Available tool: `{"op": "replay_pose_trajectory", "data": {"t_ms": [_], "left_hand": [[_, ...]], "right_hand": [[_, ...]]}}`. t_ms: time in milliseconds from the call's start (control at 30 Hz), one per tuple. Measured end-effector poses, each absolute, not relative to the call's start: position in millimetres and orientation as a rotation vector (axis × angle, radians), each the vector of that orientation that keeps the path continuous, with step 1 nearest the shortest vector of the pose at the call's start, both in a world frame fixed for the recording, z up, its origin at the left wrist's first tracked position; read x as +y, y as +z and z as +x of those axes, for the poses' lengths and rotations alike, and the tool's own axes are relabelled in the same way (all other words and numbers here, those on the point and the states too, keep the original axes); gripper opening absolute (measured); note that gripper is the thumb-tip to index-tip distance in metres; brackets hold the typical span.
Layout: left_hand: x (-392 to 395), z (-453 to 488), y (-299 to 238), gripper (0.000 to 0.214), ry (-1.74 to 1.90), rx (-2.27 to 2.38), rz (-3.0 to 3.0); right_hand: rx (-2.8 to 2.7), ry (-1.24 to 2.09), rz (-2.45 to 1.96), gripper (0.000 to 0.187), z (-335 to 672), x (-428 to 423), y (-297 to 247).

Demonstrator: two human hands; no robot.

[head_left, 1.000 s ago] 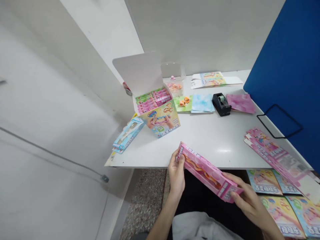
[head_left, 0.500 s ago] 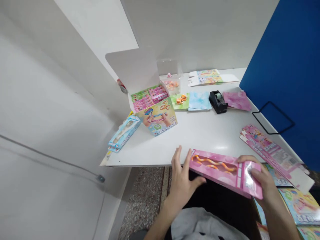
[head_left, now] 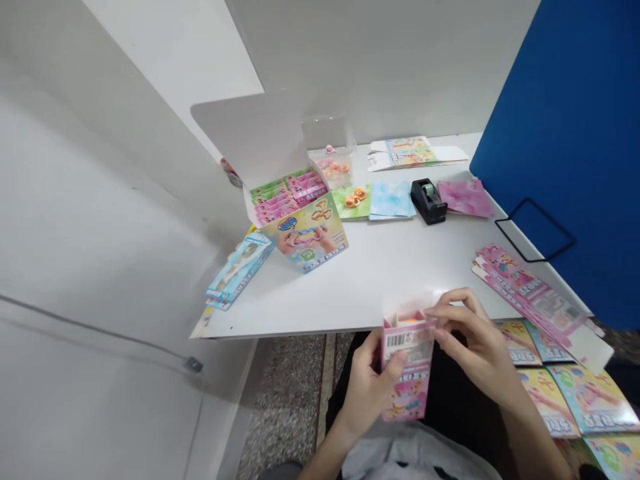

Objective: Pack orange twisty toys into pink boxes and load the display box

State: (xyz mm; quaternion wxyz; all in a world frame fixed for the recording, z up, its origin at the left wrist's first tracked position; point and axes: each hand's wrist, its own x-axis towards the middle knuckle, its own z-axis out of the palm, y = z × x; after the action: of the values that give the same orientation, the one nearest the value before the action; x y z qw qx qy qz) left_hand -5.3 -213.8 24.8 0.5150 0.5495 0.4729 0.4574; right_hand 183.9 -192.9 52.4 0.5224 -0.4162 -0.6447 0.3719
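Observation:
Just below the table's front edge, a pink cardboard toy box (head_left: 407,369) stands upright with its barcode panel toward me and its top end open. An orange item shows inside that end. My left hand (head_left: 367,393) wraps the lower part of the box from the left. My right hand (head_left: 473,340) pinches the top end and its pale flap, with the fingers curled over the opening. The box's far side is hidden.
On the white table (head_left: 380,293) stand an open display carton (head_left: 287,193), a black tape dispenser (head_left: 429,200), a clear plastic tub (head_left: 333,167) and coloured paper sheets. Flat pink box blanks (head_left: 530,297) lie at the right, printed cards (head_left: 575,400) below. A blue partition (head_left: 555,153) rises beyond them.
The pink box has turned from lying crosswise to upright, with its barcode toward me. Both hands have come closer together around it, and the view has shifted slightly.

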Motion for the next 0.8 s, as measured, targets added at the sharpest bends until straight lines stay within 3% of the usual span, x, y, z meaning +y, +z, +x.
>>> {"op": "replay_pose_trajectory", "data": {"t_ms": [533, 800], "left_hand": [[-223, 8, -4, 0.036, 1.044, 1.234, 1.173], [-222, 14, -4, 0.027, 0.949, 1.376, 1.412]], "right_hand": [[-1.972, 0.977, -1.213, 0.028, 192, -193, 42], [-1.922, 0.436, -1.27, 0.031, 186, -204, 28]]}}
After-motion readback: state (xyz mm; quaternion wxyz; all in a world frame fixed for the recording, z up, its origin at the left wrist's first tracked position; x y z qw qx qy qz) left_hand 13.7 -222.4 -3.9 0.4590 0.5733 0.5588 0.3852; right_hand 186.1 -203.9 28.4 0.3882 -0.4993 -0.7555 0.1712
